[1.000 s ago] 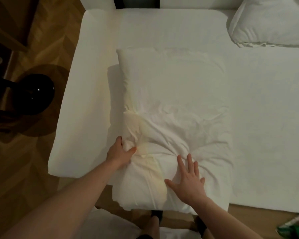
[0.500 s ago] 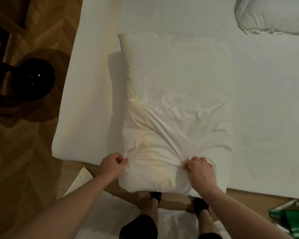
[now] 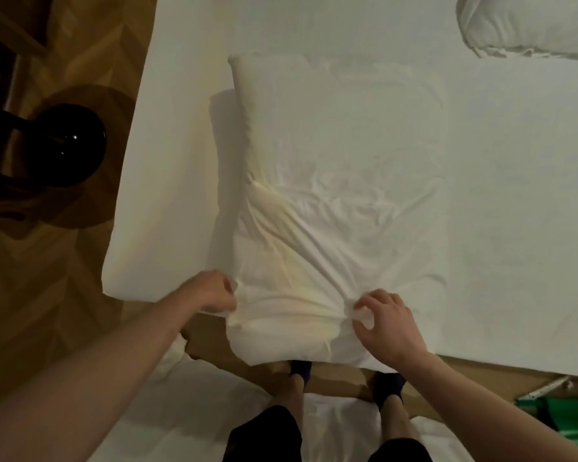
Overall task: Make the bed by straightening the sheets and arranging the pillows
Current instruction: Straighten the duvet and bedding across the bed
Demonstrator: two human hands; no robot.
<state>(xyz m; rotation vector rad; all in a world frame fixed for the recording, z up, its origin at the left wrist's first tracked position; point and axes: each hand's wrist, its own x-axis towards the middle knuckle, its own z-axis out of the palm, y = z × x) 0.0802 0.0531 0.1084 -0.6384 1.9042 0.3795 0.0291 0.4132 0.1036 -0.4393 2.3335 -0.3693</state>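
I see a big white bed (image 3: 481,201) with a smooth sheet, a brown wood floor (image 3: 47,295) beside it, and a shiny black round thing (image 3: 70,145) on that floor. A soft, wrinkly white pillow (image 3: 334,181) lies on the bed and stretches away from my hands, and a second puffy pillow (image 3: 531,25) sits far off past my right hand. My left hand (image 3: 211,293) is closed tight on the pillow's near corner, and my right hand (image 3: 386,323) pinches a bunch of its cloth along the near edge, with the cloth pulled into folds between them.
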